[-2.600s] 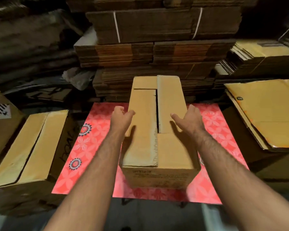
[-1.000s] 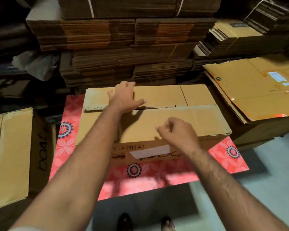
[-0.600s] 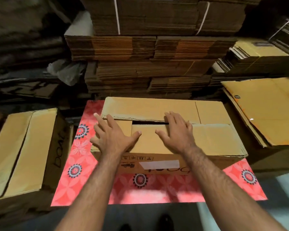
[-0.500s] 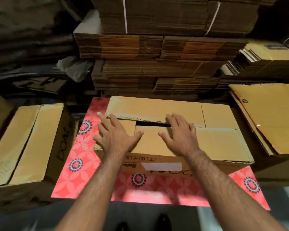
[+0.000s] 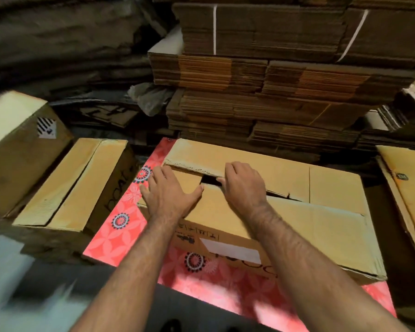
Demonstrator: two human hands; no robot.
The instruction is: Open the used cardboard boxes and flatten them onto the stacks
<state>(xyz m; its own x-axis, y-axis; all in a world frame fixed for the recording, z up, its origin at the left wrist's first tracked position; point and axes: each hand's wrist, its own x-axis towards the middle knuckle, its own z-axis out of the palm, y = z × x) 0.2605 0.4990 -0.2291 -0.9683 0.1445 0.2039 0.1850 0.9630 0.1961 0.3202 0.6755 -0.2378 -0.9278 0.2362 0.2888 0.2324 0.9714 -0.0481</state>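
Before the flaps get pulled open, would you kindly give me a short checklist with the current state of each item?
1. Box sits fully on the red mat: ok.
2. Seam gap between the flaps is open enough for fingers: ok.
3. Right hand has fingers curled at the far flap edge: ok.
4. Left hand grips a flap: not ok, it lies flat on top.
5. Tape on the seam is cut: cannot tell.
6. Box is empty: cannot tell.

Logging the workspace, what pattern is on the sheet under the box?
Red-pink sheet with pale flower shapes and dark-and-white round medallions, seen in the head view.
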